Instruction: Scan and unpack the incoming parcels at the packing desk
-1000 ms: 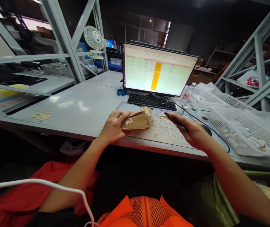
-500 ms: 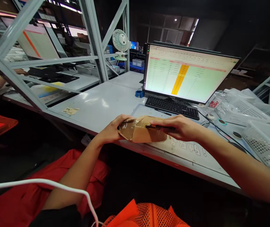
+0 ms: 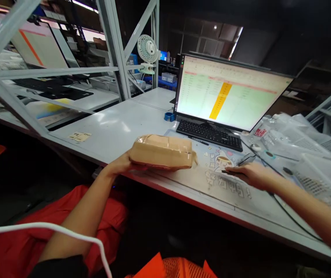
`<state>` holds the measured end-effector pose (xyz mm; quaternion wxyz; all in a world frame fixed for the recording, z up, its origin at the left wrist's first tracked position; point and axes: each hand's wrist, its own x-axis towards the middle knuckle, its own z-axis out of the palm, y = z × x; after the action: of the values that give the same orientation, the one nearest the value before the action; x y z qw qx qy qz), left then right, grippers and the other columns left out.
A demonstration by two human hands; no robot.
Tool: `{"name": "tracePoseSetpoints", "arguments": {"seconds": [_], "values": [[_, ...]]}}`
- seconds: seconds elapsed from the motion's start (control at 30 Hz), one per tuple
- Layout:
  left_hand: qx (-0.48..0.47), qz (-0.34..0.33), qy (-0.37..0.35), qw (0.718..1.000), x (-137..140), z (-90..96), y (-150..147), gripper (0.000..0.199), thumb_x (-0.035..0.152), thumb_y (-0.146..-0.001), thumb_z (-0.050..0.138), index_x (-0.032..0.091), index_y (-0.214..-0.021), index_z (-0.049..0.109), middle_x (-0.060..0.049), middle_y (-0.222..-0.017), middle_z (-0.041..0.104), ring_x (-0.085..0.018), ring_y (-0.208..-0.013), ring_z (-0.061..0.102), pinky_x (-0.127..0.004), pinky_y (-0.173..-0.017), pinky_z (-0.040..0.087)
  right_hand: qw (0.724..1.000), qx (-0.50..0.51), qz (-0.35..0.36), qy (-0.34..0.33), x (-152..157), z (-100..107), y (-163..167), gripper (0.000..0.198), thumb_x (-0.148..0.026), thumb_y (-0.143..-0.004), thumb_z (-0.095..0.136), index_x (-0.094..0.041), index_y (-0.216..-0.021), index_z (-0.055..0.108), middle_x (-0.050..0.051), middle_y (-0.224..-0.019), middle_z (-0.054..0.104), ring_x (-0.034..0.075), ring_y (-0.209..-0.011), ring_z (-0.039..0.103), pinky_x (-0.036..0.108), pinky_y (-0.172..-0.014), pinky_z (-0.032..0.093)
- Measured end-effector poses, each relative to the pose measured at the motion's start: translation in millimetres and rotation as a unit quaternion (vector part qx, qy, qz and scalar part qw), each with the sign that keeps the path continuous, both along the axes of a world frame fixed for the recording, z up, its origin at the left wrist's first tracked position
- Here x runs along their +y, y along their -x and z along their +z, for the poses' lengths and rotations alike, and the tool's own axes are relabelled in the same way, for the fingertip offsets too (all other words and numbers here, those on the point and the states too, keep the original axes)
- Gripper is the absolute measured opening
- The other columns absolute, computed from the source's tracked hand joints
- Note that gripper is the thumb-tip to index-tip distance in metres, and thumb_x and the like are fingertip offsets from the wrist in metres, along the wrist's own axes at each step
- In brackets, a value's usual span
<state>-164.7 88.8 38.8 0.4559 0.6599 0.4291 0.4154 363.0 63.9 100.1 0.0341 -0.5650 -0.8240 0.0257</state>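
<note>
Left hand [image 3: 122, 162] holds the box [image 3: 162, 152], apart from right hand [image 3: 251, 174].

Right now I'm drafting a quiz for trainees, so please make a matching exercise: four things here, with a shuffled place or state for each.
1. Cardboard box
2. Keyboard
3. Fan
4. Right hand

A. Beside a metal post
B. Holding a slim dark tool
C. Held by the left hand
D. Black, below the monitor

Pairs: 1-C, 2-D, 3-A, 4-B
</note>
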Motion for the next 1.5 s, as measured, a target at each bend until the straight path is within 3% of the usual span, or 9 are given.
{"name": "tracePoseSetpoints", "arguments": {"seconds": [0.13,0.23,0.43,0.6,0.73,0.93,1.07,1.3,1.5], "values": [[-0.03,-0.016,0.017,0.999,7.0,-14.8,-10.1,0.101,0.048,-0.053,0.103,0.017,-0.142,0.067,-0.016,-0.137,0.072,-0.043,-0.128,0.065,-0.059,-0.109,0.056,0.998,-0.055,-0.003,0.009,-19.5,-53.9,-9.6,0.053,-0.033,-0.107,0.045,-0.034,-0.16,0.055,0.012,-0.122,0.075,0.027,-0.1,0.072,0.039,-0.088,0.057],[0.002,-0.038,0.01,0.999,12.0,-14.2,-27.3,0.103,0.048,-0.051,0.102,0.019,-0.143,0.065,-0.015,-0.134,0.074,-0.04,-0.129,0.067,-0.055,-0.109,0.058,1.0,-0.016,-0.019,-0.01,-20.4,-72.1,5.7,0.05,-0.033,-0.106,0.047,-0.026,-0.151,0.066,0.016,-0.122,0.072,0.031,-0.109,0.069,0.048,-0.099,0.057],[0.053,-0.125,-0.017,0.991,30.1,-4.8,-59.3,0.073,0.045,-0.062,0.095,0.019,-0.126,0.073,-0.013,-0.123,0.077,-0.036,-0.123,0.07,-0.052,-0.108,0.058,0.941,0.3,0.077,-0.136,20.2,1.4,68.5,0.04,-0.044,-0.107,0.053,-0.022,-0.128,0.079,0.012,-0.131,0.073,0.027,-0.123,0.068,0.045,-0.112,0.053],[0.139,-0.16,0.03,0.977,41.5,26.5,-34.1,0.09,0.051,-0.062,0.096,0.02,-0.142,0.067,-0.016,-0.139,0.071,-0.039,-0.13,0.066,-0.052,-0.112,0.056,0.913,0.348,0.201,0.068,60.5,43.7,139.9,0.041,-0.046,-0.102,0.063,-0.022,-0.131,0.079,0.008,-0.13,0.077,0.026,-0.121,0.07,0.042,-0.11,0.054],[0.175,-0.089,-0.086,0.977,12.9,83.1,-23.5,0.124,0.069,-0.072,0.089,0.032,-0.172,0.025,-0.012,-0.178,0.026,-0.035,-0.163,0.028,-0.049,-0.132,0.032,0.905,0.362,0.177,0.132,73.0,38.3,156.3,0.042,-0.04,-0.102,0.063,-0.017,-0.134,0.077,0.009,-0.122,0.08,0.024,-0.108,0.073,0.034,-0.094,0.059],[0.468,-0.12,-0.21,0.85,-17.2,142.6,-110.6,0.057,0.033,-0.093,0.075,0.022,-0.147,0.061,-0.011,-0.158,0.055,-0.031,-0.146,0.051,-0.042,-0.123,0.041,0.906,0.379,0.165,0.09,81.4,30.2,145.4,0.037,-0.035,-0.102,0.06,-0.017,-0.128,0.08,0.009,-0.126,0.079,0.025,-0.109,0.072,0.035,-0.093,0.057],[0.579,-0.101,-0.201,0.784,-4.6,158.4,-147.2,0.048,0.029,-0.081,0.086,0.015,-0.123,0.066,-0.013,-0.127,0.069,-0.031,-0.119,0.065,-0.038,-0.098,0.052,0.907,0.38,0.149,0.104,85.5,26.5,144.3,0.039,-0.036,-0.103,0.059,-0.016,-0.131,0.079,0.009,-0.122,0.08,0.027,-0.108,0.073,0.036,-0.093,0.057],[0.583,0.043,-0.374,0.72,-24.9,105.8,-153.2,0.026,0.003,-0.094,0.05,0.013,-0.111,0.067,-0.018,-0.115,0.07,-0.036,-0.113,0.064,-0.046,-0.093,0.052,0.897,0.425,0.086,0.084,100.1,14.0,137.1,0.036,-0.033,-0.103,0.059,-0.017,-0.125,0.082,0.009,-0.124,0.08,0.028,-0.112,0.072,0.039,-0.102,0.053],[0.46,-0.008,-0.373,0.806,-42.8,74.0,-121.8,0.043,0.048,-0.093,0.076,0.014,-0.115,0.06,-0.021,-0.152,0.053,-0.039,-0.146,0.043,-0.054,-0.124,0.038,0.911,0.392,0.099,0.079,96.4,16.2,141.3,0.039,-0.04,-0.105,0.057,-0.018,-0.128,0.08,0.007,-0.13,0.078,0.028,-0.117,0.071,0.038,-0.102,0.053]]}}
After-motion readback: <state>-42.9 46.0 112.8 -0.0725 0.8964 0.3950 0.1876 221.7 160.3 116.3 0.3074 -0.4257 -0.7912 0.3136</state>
